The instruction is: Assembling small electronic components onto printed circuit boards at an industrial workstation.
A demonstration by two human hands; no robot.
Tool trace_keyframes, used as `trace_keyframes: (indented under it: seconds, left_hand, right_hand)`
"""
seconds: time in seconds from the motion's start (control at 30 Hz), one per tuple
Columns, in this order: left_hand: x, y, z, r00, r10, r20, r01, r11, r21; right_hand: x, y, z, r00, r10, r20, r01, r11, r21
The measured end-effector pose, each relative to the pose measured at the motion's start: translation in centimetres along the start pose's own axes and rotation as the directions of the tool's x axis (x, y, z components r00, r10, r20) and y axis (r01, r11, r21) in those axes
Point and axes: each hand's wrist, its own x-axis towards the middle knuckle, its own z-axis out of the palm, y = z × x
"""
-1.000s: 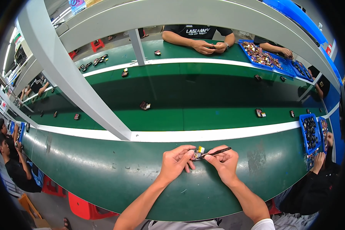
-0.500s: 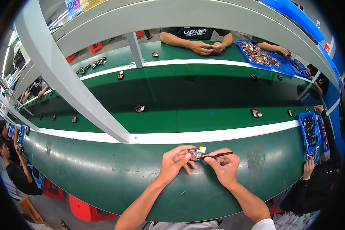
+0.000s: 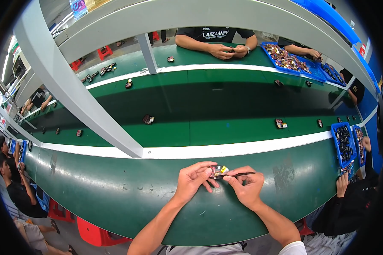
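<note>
Above the near green tabletop, my left hand (image 3: 191, 182) holds a small electronic unit (image 3: 215, 170) between thumb and fingers. It has a dark shell, a reddish circuit board and a yellow-and-white piece (image 3: 224, 169) lying against its upper right side. From the right, my right hand (image 3: 248, 188) pinches a slim black tool (image 3: 244, 174) that looks like tweezers. The tool's tip meets the unit's lower right edge; my fingers partly hide that contact. Both forearms come up from the lower edge.
Beyond a white rail (image 3: 225, 145) runs a green conveyor belt (image 3: 174, 131) with scattered similar units (image 3: 281, 123). A grey upright (image 3: 78, 89) slants across the left. Blue trays (image 3: 344, 144) of parts stand at the right. A co-worker's hands (image 3: 221, 52) work across the belt; others sit at both sides.
The yellow-and-white piece, which stuck up past the unit's far edge, now lies lower against the unit. My right hand and the tool have shifted slightly left. Units on the belt appear farther left.
</note>
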Motion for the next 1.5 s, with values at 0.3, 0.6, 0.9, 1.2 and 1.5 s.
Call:
trace_keyframes:
  seconds: [0.3,0.6,0.9,1.2,1.5]
  left_hand:
    - [-0.12,-0.36,0.04,1.0,0.015,-0.025,-0.015,1.0,0.017]
    - [-0.14,-0.3,0.05,0.999,0.023,-0.042,-0.022,0.999,0.023]
    - [-0.13,-0.33,0.16,0.996,0.017,-0.091,-0.014,0.999,0.041]
    - [-0.18,-0.51,0.3,0.994,0.023,-0.105,-0.018,0.999,0.048]
    - [-0.16,-0.58,0.35,0.996,0.012,-0.091,-0.008,0.999,0.046]
  right_hand:
    - [-0.09,-0.19,0.16,1.0,-0.008,-0.011,0.007,1.0,-0.021]
    - [0.08,0.06,-0.03,0.993,-0.11,0.04,0.113,0.99,-0.086]
    - [0.18,0.13,0.08,0.997,-0.073,0.027,0.074,0.996,-0.052]
    - [0.4,-0.39,0.07,0.977,-0.2,0.075,0.208,0.972,-0.111]
    - [0.64,-0.26,-0.36,0.939,-0.309,0.148,0.332,0.929,-0.166]
